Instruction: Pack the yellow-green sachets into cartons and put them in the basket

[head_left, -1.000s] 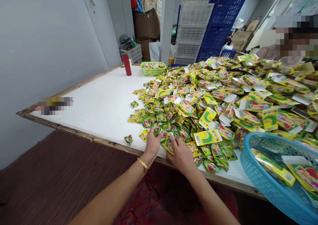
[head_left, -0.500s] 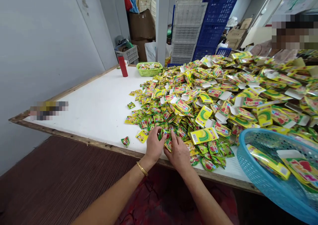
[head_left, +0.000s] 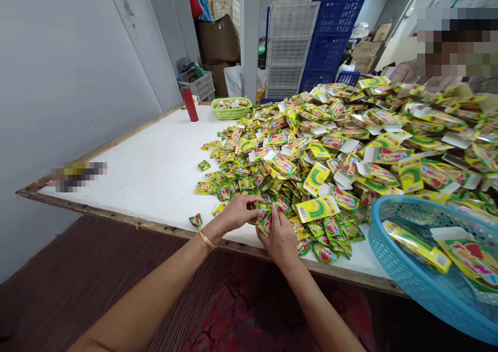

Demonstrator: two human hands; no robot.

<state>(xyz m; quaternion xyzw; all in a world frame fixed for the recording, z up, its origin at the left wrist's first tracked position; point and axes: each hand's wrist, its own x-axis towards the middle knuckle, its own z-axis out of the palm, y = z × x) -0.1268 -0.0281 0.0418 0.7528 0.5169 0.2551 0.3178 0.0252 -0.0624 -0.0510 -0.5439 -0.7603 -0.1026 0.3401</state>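
Observation:
My right hand [head_left: 280, 239] is closed on small green and red candy packets [head_left: 265, 222], held between its thumb and fingers. Just left of it, my left hand [head_left: 236, 212] reaches over the near edge of the packet heap, thumb and forefinger apart; its fingertips are beside the held packets and partly hidden. A gold bracelet circles my left wrist. Loose candy packets [head_left: 257, 178] lie in front of both hands. A yellow candy box [head_left: 317, 208] rests on the heap right of my right hand. One stray packet [head_left: 195, 221] lies by my left wrist.
A big pile of open-ended yellow boxes [head_left: 383, 155] covers the table's right side. A blue basket [head_left: 392, 253] holding boxes overhangs the near edge. Farther back are a green basket [head_left: 231, 113] and a red bottle [head_left: 190, 106]. A person [head_left: 406, 74] is behind the pile.
My left hand has turned and its wrist has moved left, with thumb and forefinger now spread. My right hand stays almost in place. The view has shifted slightly.

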